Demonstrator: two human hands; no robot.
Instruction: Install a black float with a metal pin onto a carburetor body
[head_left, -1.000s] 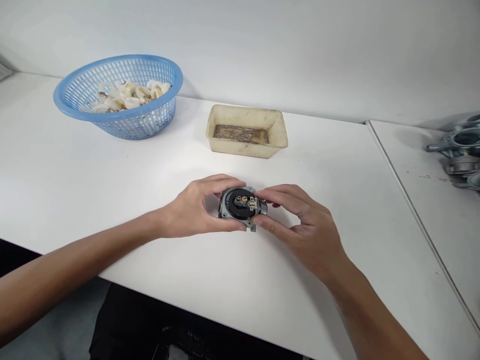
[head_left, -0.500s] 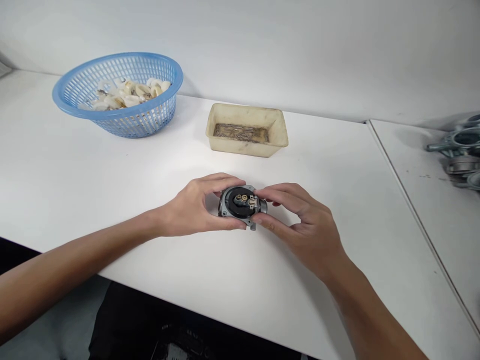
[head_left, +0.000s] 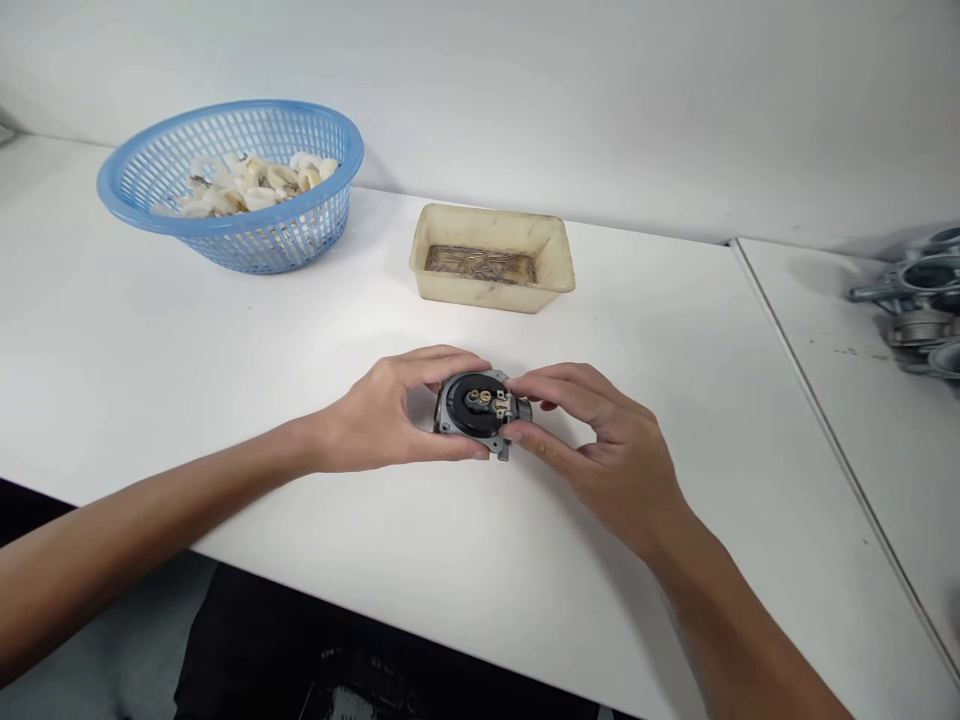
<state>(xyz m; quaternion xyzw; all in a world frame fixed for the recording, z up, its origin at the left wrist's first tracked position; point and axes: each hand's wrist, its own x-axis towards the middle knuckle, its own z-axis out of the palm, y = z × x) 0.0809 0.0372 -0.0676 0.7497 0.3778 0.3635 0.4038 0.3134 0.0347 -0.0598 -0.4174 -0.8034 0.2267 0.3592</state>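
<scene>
A small grey metal carburetor body [head_left: 474, 412] with a round black face and brass fittings rests on the white table [head_left: 225, 340] in front of me. My left hand [head_left: 390, 412] grips it from the left, thumb below and fingers curled over the top. My right hand [head_left: 600, 450] pinches its right side between thumb and forefinger, at a small white-and-metal part near the brass fittings.
A blue plastic basket [head_left: 232, 185] of whitish parts stands at the back left. A cream tray [head_left: 491, 258] holding thin metal pins sits behind the hands. Grey metal carburetor bodies [head_left: 926, 310] lie at the right edge, on a second table past a seam.
Both hands and the carburetor body stay almost still. The view has shifted slightly, so the basket appears a little further left.
</scene>
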